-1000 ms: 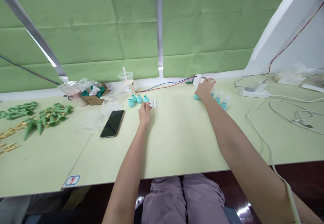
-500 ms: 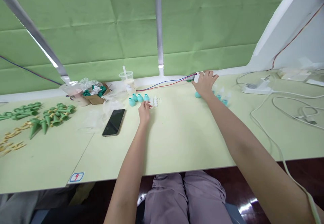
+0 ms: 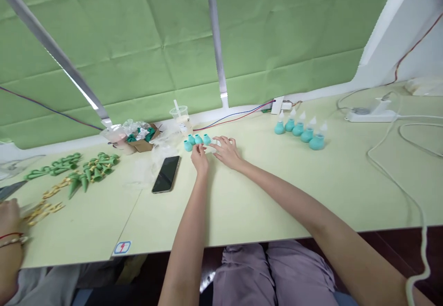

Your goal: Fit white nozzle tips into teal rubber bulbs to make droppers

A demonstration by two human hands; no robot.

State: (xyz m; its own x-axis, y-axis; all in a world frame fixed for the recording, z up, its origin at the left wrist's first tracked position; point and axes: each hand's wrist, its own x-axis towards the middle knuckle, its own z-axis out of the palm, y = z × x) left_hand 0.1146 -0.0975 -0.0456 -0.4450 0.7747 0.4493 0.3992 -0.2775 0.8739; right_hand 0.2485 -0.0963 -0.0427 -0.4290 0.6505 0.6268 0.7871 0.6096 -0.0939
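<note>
My left hand [image 3: 200, 159] rests on the table just in front of several small teal bulb-shaped pieces [image 3: 188, 146]. Its fingers are drawn together; whatever lies between them is too small to make out. Beside it, my right hand [image 3: 227, 153] reaches in with fingers apart, over small white pointed tips [image 3: 215, 145] that it mostly covers. Farther right stands a row of teal bulbs [image 3: 307, 135], each topped with a translucent white tip [image 3: 312, 122].
A phone [image 3: 166, 174], crumpled clear plastic [image 3: 141, 170], two drink cups and a small cardboard box [image 3: 144, 144] lie leftward. Green cones [image 3: 72, 183] and yellow pieces [image 3: 48, 208] sit by another person's hand [image 3: 9, 214]. A power strip [image 3: 372, 115] and white cable are at right.
My right hand has moved left from the capped bulbs to the white tips beside my left hand. The camera view has shifted, and another person's hand now appears at the left edge.
</note>
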